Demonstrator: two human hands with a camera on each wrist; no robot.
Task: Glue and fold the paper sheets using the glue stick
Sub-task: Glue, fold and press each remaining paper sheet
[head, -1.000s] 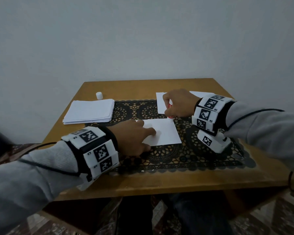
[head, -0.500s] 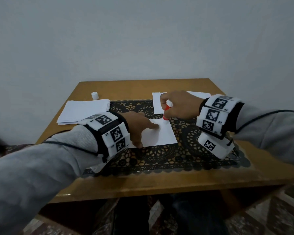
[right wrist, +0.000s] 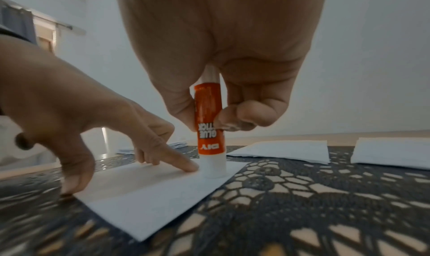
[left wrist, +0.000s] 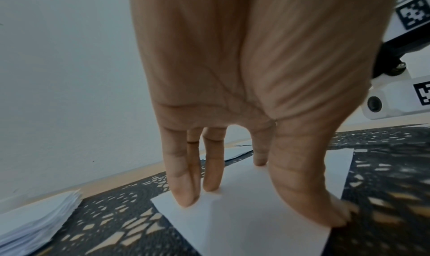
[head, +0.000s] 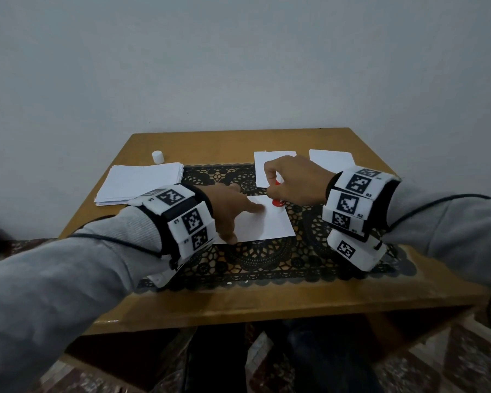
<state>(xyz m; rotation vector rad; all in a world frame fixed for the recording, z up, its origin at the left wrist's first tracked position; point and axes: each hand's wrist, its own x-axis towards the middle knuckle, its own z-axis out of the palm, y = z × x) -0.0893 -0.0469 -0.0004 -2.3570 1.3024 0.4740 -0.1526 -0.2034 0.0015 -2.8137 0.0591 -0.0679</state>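
Note:
A white paper sheet (head: 270, 222) lies on the black lace mat (head: 267, 259) in the middle of the table. My left hand (head: 233, 211) presses it flat with straight spread fingers (left wrist: 186, 192), the index fingertip close beside the glue. My right hand (head: 292, 182) grips an orange and white glue stick (right wrist: 210, 131), held upright with its uncapped tip down on the sheet's far right corner (right wrist: 214, 175). In the head view only the stick's red lower part (head: 277, 202) shows under the fist.
A stack of white sheets (head: 139, 182) lies at the left, with the glue stick's white cap (head: 157, 156) behind it. Two folded papers (head: 260, 168) (head: 330, 158) lie at the far right of the mat. The wooden table's front edge (head: 267, 304) is near me.
My right hand brought the glue stick from above the far paper down onto the middle sheet's corner. My left hand slid forward on the sheet and its fingers spread.

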